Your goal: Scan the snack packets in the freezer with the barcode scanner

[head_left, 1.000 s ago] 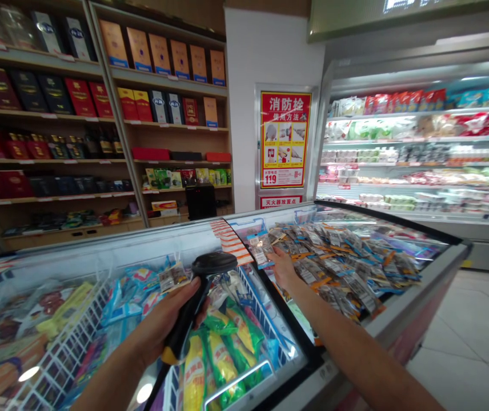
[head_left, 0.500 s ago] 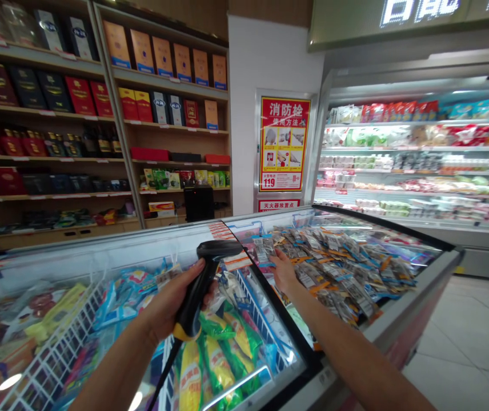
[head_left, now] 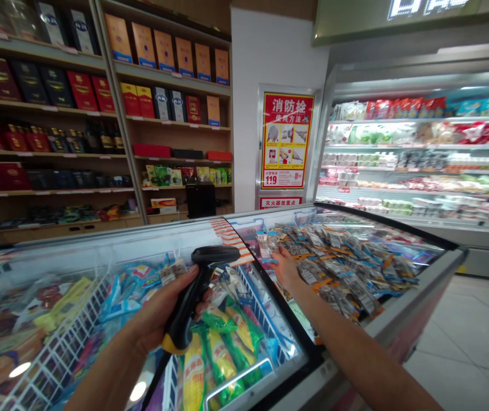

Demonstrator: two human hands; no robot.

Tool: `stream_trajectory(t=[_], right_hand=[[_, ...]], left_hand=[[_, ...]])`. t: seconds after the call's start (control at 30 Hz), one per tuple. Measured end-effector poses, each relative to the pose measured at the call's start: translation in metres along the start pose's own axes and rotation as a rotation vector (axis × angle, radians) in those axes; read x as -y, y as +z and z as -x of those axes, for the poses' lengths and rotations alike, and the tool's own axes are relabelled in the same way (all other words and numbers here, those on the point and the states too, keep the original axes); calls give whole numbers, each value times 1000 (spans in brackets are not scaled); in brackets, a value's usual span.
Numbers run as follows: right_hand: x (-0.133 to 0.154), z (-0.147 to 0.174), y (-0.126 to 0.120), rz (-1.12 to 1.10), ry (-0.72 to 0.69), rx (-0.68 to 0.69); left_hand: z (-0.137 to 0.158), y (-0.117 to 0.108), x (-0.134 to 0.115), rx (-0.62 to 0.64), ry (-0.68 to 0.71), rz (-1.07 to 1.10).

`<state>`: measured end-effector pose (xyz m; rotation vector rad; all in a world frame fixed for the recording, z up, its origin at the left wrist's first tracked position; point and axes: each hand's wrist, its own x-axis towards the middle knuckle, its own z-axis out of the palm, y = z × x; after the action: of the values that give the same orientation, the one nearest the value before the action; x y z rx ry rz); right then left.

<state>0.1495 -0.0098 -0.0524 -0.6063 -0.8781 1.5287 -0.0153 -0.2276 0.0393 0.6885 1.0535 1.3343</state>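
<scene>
From here I see the left hand point(head_left: 165, 308) wrapped round the black scanner point(head_left: 188, 311), apparently so its head faces the small packet point(head_left: 265, 244); the right hand point(head_left: 288, 269) pinches that by an edge, perhaps leaving its front uncovered, beside heaped packets point(head_left: 339, 260).

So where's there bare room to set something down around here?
Over the corn packs, the left freezer's glass lid looks bare between the barcode scanner's cord and the black divider. Floor tiles bordering the right freezer are open too; that freezer itself is crowded with heaped packets beside the right hand.
</scene>
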Motion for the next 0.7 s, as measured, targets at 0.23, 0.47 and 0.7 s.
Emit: stream_trajectory(t=[0.23,0.47,0.7], right_hand=[[3,4,2,-7,13,11],[8,11,5,8,54,116],[18,7,-3,303,97,245]], left_hand=[[9,-3,-6,30,8,4],[14,-5,-13,55,24,-10],[20,-14,-19,-94,11,-186]])
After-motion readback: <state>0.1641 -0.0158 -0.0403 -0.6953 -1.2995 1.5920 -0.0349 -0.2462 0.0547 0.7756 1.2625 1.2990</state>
